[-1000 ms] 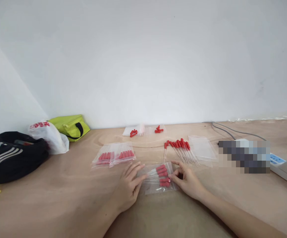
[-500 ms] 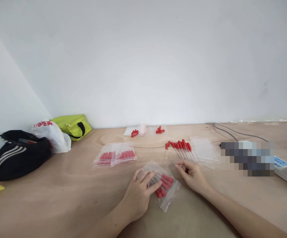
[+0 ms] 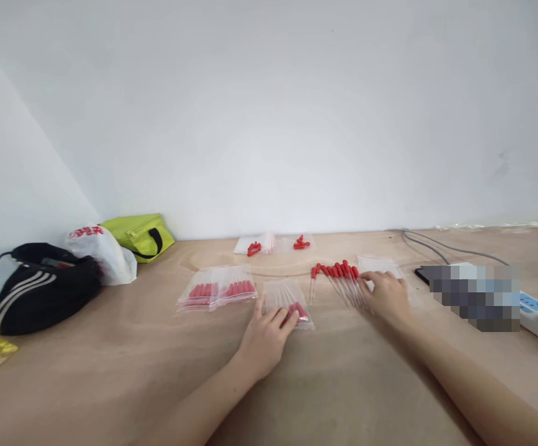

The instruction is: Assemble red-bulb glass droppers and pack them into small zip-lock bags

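Now left hand (image 3: 269,331) lies flat on the dropper bag (image 3: 283,293), right hand (image 3: 386,295) seemingly loose on empty bags (image 3: 379,264).

Glossy clear plastic bag (image 3: 287,297) (matt wood table (image 3: 111,371)).

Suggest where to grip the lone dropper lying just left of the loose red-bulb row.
Pinch the lone dropper from above at its red bulb. That is the far end, and it is thicker than the thin clear stem, which lies flat on the table. Come in from the far left, where there is bare wood; the loose row crowds its right side. That is probably the easiest hold.
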Action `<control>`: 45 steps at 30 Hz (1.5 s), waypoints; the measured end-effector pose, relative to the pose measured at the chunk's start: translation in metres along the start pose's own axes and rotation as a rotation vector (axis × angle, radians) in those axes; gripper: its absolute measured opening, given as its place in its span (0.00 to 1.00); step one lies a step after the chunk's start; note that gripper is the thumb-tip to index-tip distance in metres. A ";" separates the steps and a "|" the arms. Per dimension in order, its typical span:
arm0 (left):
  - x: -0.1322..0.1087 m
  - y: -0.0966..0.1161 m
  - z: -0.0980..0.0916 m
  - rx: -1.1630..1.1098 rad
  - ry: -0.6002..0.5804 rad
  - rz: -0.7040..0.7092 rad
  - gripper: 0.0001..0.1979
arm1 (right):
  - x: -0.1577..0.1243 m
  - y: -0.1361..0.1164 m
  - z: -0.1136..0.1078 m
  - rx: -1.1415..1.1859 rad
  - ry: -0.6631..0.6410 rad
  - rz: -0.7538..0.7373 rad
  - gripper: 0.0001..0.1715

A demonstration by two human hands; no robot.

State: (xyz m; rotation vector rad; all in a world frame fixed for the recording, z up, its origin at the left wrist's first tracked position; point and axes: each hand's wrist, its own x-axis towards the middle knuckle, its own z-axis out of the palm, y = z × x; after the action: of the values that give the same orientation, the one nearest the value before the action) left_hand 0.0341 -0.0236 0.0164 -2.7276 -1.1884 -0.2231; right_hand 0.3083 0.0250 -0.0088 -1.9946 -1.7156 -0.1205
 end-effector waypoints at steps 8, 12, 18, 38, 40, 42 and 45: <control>0.022 -0.045 0.014 0.085 0.063 -0.151 0.18 | 0.033 0.033 0.010 -0.196 -0.175 0.280 0.31; 0.016 -0.057 0.022 -0.015 0.136 -0.253 0.16 | 0.036 0.035 0.014 -0.149 -0.212 0.281 0.32; 0.008 -0.062 0.025 -0.052 0.185 -0.275 0.15 | 0.033 0.033 0.012 -0.051 -0.194 0.326 0.20; -0.030 0.002 0.009 -0.602 0.271 -0.155 0.17 | -0.079 -0.115 -0.001 0.930 -0.808 -0.009 0.12; -0.033 0.007 0.004 -0.520 0.193 -0.137 0.16 | -0.068 -0.109 0.005 0.939 -0.752 -0.024 0.13; -0.034 0.004 -0.002 -0.446 0.084 -0.089 0.17 | -0.048 -0.099 0.007 0.780 -0.557 -0.128 0.08; -0.033 -0.014 -0.005 -0.406 -0.046 0.054 0.17 | -0.016 -0.084 0.008 0.425 -0.321 -0.141 0.06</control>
State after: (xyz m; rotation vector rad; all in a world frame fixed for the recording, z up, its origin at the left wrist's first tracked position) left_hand 0.0015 -0.0387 0.0165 -3.1213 -1.1904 -0.4410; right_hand 0.2233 0.0209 0.0040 -1.6409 -1.8840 0.5019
